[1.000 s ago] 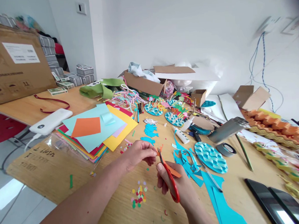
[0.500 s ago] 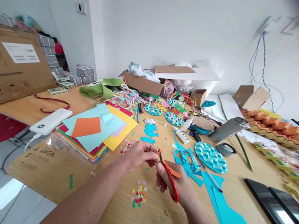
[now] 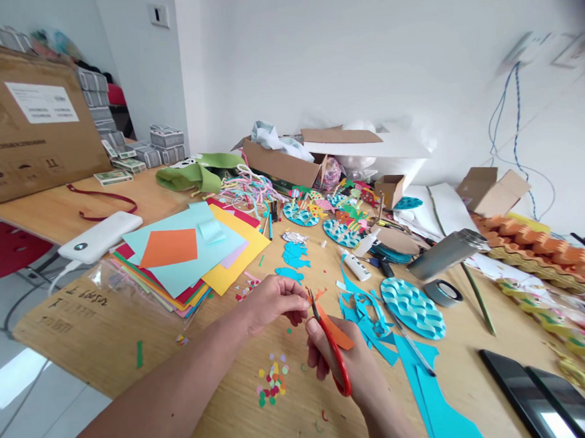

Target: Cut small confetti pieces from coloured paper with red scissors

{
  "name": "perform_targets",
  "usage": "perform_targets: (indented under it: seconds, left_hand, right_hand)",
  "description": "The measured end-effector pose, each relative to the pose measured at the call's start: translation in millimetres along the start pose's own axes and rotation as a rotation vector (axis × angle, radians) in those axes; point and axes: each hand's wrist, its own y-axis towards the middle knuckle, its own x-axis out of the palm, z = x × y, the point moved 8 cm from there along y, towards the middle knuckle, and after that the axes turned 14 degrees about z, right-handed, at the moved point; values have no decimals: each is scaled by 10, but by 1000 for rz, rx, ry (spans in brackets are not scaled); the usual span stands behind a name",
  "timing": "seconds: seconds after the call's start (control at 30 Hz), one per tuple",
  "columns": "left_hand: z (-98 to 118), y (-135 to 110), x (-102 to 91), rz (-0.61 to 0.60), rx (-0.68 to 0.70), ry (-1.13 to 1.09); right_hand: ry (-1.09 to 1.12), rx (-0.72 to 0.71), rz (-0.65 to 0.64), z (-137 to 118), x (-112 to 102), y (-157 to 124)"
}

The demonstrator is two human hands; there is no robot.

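Observation:
My right hand (image 3: 355,365) grips red-handled scissors (image 3: 332,350), blades pointing up and away from me. Between thumb and fingers, my left hand (image 3: 273,300) pinches a small orange paper piece (image 3: 338,332) that sits in the blades. Both hands hover just above the wooden table (image 3: 226,410), near its front edge. A little heap of coloured paper dots (image 3: 272,380) lies below my left hand. Blue paper scraps (image 3: 364,311) lie right of the scissors.
A stack of coloured paper sheets (image 3: 195,259) and a white power bank (image 3: 99,237) lie to the left. A blue wave-pattern disc (image 3: 412,307), glue bottle (image 3: 354,263), tape roll (image 3: 442,292), metal flask (image 3: 445,254), cardboard boxes (image 3: 283,163) and paper cut-outs crowd the far side. A tablet (image 3: 540,392) sits at right.
The scissors and the orange piece have shifted slightly; the orange paper has turned a little in the blades. Both hands stay in about the same place.

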Motion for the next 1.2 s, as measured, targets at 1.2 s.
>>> perform_targets:
  seconds: [1.2]
  left_hand:
    - [119,-6,-58,99,103,-4]
  right_hand:
    - [24,-38,-27,37,22,17]
